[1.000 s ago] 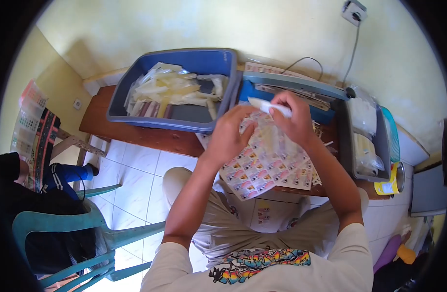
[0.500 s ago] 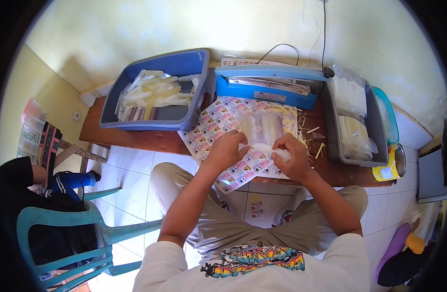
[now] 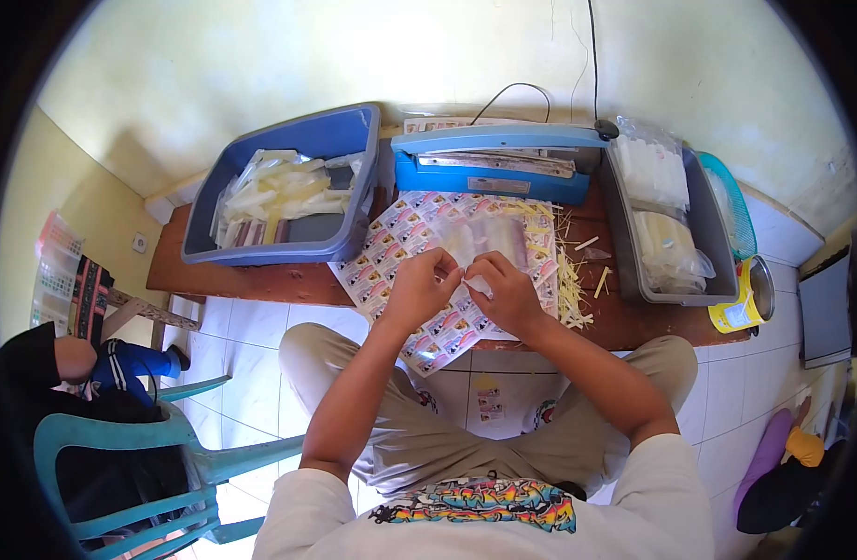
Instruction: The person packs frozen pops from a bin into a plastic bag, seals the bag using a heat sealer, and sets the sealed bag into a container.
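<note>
Over the printed label sheets point(image 3: 391, 257) on the bench, my left hand point(image 3: 425, 287) and my right hand point(image 3: 505, 294) meet, fingertips pinched together. Between them is a small white plastic piece point(image 3: 478, 284), mostly covered by my right fingers. Which part my left fingers grip is too small to make out. Just beyond my fingertips, a clear bag point(image 3: 498, 240) with pale and purplish rolls lies on the sheets. A blue sealing device point(image 3: 494, 177) with a long light-blue arm stands behind the sheets.
A blue-grey tub point(image 3: 307, 250) of wrapped sticks stands at left. At right are a grey bin point(image 3: 671, 296) of packets, a teal basket point(image 3: 738, 219), a yellow can point(image 3: 734, 315) and pale scraps point(image 3: 570, 289). A green chair point(image 3: 120, 431) and two people point(image 3: 134, 367) point(image 3: 773, 481) are nearby.
My hands came down from above the sheets and closed in on each other. The white item in my right hand is now mostly hidden. The camera view has shifted.
</note>
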A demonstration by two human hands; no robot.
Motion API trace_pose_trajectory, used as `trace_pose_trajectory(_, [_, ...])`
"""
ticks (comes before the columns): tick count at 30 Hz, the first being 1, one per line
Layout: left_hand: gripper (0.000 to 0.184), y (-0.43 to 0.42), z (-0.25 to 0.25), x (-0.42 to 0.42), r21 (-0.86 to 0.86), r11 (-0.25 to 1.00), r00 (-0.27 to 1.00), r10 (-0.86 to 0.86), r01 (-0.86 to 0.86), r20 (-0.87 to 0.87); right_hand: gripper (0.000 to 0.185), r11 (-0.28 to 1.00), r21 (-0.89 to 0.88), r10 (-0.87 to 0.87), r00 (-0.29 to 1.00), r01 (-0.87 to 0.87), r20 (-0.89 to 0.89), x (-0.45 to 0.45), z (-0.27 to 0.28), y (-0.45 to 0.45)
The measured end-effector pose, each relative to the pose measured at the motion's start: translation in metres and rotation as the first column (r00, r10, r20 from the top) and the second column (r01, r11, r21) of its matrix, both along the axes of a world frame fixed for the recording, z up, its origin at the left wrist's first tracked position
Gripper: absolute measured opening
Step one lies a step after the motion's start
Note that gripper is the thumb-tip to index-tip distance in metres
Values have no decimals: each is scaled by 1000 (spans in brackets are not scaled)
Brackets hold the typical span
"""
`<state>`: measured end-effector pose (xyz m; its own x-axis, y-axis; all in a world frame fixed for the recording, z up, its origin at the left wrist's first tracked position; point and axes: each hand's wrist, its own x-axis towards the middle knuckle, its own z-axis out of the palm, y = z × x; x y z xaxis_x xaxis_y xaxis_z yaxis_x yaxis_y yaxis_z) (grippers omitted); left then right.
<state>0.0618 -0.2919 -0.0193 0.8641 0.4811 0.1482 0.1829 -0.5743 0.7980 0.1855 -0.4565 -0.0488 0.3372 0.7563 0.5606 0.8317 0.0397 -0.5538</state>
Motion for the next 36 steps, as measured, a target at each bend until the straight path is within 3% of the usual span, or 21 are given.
trace_pose_trajectory(5, [18, -2, 0, -8, -80, 996, 995, 40, -46, -87, 42, 999, -24, -42, 996, 44, 85, -4, -21, 12])
trace_pose_trajectory(11, [20, 10, -37, -6, 11, 992, 990, 126, -126, -57, 44, 988, -138, 58, 997, -65, -55, -17, -18, 14])
trace_pose_trajectory(13, [21, 11, -34, -9, -17, 992, 989, 127, -129, -70, 43, 991, -102, 97, 991, -88, 89, -17, -12, 12])
trace_pose_trajectory(20, [20, 5, -21, -14, -54, 988, 983, 137, -144, -120, 42, 994, -40, 103, 982, -98, 156, -10, -23, 17])
trace_pose_trajectory(22, [19, 5, -22, -13, -49, 989, 983, 132, -140, -128, 41, 990, -142, 57, 968, -23, 243, -6, -19, 20])
trace_pose_trajectory(25, [17, 6, -19, -13, -46, 994, 985, 94, -102, -146, 44, 989, -124, -40, 944, 85, 329, 1, -17, 29])
trace_pose_trajectory(30, [15, 5, -21, -11, -16, 999, 974, 42, -47, -224, 51, 965, -125, -177, 927, 229, 331, 8, -4, 39])
trace_pose_trajectory(32, [14, 3, -25, -13, 99, 995, 989, 15, 0, -147, 53, 953, -139, -216, 924, 270, 317, 9, -4, 40])
trace_pose_trajectory(36, [13, 5, -30, -15, 152, 988, 994, -16, 32, -107, 54, 937, -210, -221, 940, 278, 259, 10, -4, 38])
